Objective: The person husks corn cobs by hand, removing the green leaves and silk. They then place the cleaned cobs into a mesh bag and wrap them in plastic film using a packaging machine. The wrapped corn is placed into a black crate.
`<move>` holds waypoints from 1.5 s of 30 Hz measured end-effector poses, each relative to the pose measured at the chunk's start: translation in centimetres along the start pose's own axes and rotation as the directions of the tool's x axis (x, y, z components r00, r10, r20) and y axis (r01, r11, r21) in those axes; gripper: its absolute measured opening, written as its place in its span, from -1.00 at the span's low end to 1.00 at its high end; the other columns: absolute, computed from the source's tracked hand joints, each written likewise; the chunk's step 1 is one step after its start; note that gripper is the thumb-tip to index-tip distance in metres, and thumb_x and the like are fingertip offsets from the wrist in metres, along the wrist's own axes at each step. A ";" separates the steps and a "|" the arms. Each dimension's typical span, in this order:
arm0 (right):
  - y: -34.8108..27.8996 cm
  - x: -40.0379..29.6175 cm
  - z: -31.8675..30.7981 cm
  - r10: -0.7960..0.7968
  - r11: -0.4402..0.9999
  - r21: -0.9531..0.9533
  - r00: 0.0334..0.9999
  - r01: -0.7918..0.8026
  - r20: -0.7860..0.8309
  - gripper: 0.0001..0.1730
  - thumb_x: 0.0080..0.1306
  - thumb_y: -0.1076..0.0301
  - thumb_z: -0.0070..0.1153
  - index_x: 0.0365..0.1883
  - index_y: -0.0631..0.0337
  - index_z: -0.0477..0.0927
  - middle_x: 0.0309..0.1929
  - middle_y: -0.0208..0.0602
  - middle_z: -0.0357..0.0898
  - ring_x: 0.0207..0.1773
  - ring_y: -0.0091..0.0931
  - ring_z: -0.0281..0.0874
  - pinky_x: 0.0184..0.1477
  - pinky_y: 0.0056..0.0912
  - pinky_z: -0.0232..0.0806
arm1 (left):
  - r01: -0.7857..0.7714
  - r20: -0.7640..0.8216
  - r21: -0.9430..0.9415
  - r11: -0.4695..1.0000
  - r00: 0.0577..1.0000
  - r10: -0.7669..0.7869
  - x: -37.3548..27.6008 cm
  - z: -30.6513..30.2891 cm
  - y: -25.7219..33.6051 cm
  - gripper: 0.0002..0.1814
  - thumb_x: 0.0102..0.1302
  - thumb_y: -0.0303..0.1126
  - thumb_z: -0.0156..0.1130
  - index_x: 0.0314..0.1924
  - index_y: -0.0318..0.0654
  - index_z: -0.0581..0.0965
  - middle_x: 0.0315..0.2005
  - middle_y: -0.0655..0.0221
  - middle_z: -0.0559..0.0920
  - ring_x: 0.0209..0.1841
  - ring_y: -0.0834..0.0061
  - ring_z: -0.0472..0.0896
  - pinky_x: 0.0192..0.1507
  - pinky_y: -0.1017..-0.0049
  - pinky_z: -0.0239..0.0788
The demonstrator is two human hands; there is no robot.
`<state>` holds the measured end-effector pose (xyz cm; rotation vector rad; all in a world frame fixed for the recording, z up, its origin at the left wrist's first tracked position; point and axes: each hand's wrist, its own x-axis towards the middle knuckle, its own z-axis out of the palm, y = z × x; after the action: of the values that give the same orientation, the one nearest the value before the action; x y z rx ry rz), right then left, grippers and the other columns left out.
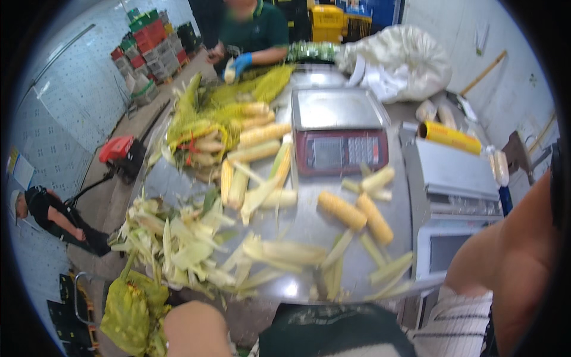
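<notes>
Neither of my hands shows; only a bare arm part (194, 328) at the lower edge and a bent bare arm (504, 259) at the right come into view. Before me is a metal table (308, 227). Two husked corn cobs (342, 210) (375, 219) lie close together on it. A corn ear still in pale husk (285, 253) rests nearer me, among loose husk leaves. Farther left, several more ears (265, 134) lie beside a digital scale (341, 129) with a bare steel pan. A heap of stripped husks (178, 241) covers the table's left front.
Yellow-green mesh sacks (196, 129) of corn lie at the back left; another sack (127, 317) is below the table. A wrapping machine (457, 169) with a yellow film roll (450, 137) flanks the right. Opposite, a person's blue-gloved hand (242, 62) holds corn; another person (53, 218) stands left.
</notes>
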<state>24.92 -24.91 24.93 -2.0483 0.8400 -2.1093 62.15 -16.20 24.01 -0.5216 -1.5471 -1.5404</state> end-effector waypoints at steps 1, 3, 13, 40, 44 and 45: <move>0.1 -0.6 -0.1 0.018 1.000 0.012 1.000 -0.017 -0.023 -0.48 0.20 0.28 0.03 0.12 0.27 0.33 0.08 -0.09 0.38 0.06 -0.35 0.39 0.12 -0.28 0.23 | 0.025 0.009 0.007 1.000 1.000 -0.025 -0.1 -0.4 -0.1 -0.82 0.22 -0.35 -0.02 -0.38 -0.35 0.41 -0.52 0.28 0.43 -0.48 0.39 0.47 -0.31 0.40 0.36; 0.4 -0.3 -0.5 0.039 0.999 0.022 0.998 -0.038 -0.040 -0.48 0.20 0.28 0.03 0.12 0.27 0.33 0.07 -0.10 0.38 0.06 -0.35 0.39 0.12 -0.28 0.23 | 0.045 0.031 0.025 0.999 0.998 -0.046 0.2 -1.0 -0.3 -0.82 0.21 -0.35 -0.02 -0.38 -0.34 0.40 -0.52 0.29 0.42 -0.49 0.40 0.47 -0.32 0.41 0.35; 0.3 -0.2 -2.2 0.063 0.998 0.013 0.996 -0.062 -0.067 -0.49 0.19 0.29 0.04 0.11 0.26 0.34 0.06 -0.11 0.39 0.04 -0.37 0.40 0.11 -0.29 0.24 | -0.022 0.040 0.258 0.966 0.999 0.012 -0.2 -3.1 0.3 -0.84 0.17 -0.35 0.00 -0.40 -0.31 0.38 -0.55 0.34 0.39 -0.52 0.44 0.43 -0.36 0.46 0.32; 3.8 -1.3 1.2 0.110 0.988 0.106 0.994 -0.110 0.007 -0.52 0.18 0.33 0.06 0.08 0.23 0.36 0.02 -0.15 0.42 -0.01 -0.40 0.41 0.08 -0.32 0.25 | -0.256 -0.197 -0.235 0.938 0.957 0.212 4.2 5.0 -2.4 -0.64 0.32 -0.19 -0.09 -0.15 -0.38 0.43 -0.23 0.23 0.52 -0.18 0.38 0.47 -0.16 0.34 0.30; 3.9 -1.3 1.8 0.116 0.989 0.093 0.993 -0.117 0.021 -0.52 0.18 0.33 0.06 0.08 0.23 0.37 0.01 -0.16 0.42 -0.01 -0.41 0.41 0.08 -0.33 0.25 | -0.023 -0.088 -0.238 0.971 0.996 0.002 2.9 4.2 -1.5 -0.63 0.35 -0.18 -0.11 -0.16 -0.40 0.45 -0.22 0.22 0.54 -0.18 0.37 0.50 -0.16 0.35 0.32; 3.9 -1.4 1.9 0.121 0.988 0.093 0.993 -0.122 0.019 -0.53 0.18 0.33 0.06 0.08 0.22 0.37 0.01 -0.16 0.42 -0.01 -0.41 0.41 0.08 -0.33 0.25 | 0.028 -0.058 -0.231 0.973 0.997 -0.043 2.5 4.2 -1.3 -0.62 0.35 -0.18 -0.12 -0.16 -0.40 0.46 -0.22 0.21 0.54 -0.18 0.37 0.50 -0.16 0.36 0.32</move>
<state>25.66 -28.30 21.91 -1.9121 0.8248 -2.0289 58.58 -13.10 25.80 -0.5718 -1.3449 -1.7590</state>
